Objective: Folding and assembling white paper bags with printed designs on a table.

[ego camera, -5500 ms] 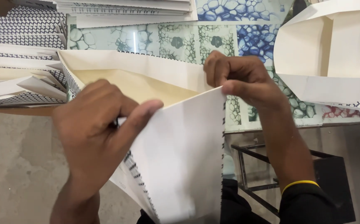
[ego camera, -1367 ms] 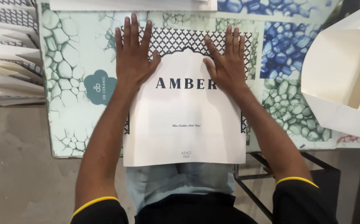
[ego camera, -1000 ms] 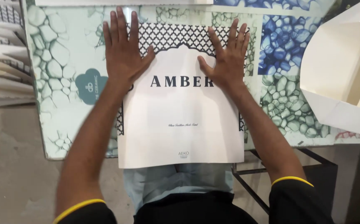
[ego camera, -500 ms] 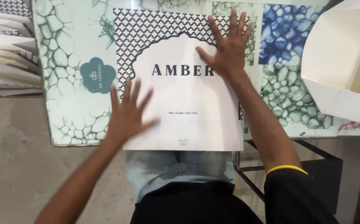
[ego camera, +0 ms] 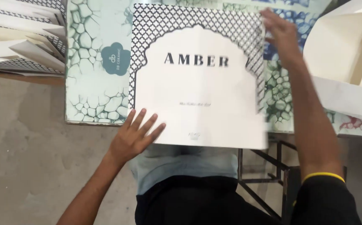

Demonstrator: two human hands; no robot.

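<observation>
A flat white paper bag (ego camera: pixel 202 96) with a black lattice border and an arch shape lies face up on the patterned table top (ego camera: pixel 89 91). My left hand (ego camera: pixel 135 135) rests flat on the bag's near left corner, fingers spread. Up at the bag's far right corner is my right hand (ego camera: pixel 279 35), blurred, with fingers curled at the edge. Whether it grips the edge I cannot tell.
A stack of folded paper bags (ego camera: pixel 20 41) lies at the left. Opened cream bags (ego camera: pixel 348 62) stand at the right. A black metal frame (ego camera: pixel 268 183) sits under the table's near edge above the concrete floor (ego camera: pixel 35 158).
The bag went from held open to lying flat. My left hand slid from the bag's top to its near left corner. My right hand moved out to the far right corner.
</observation>
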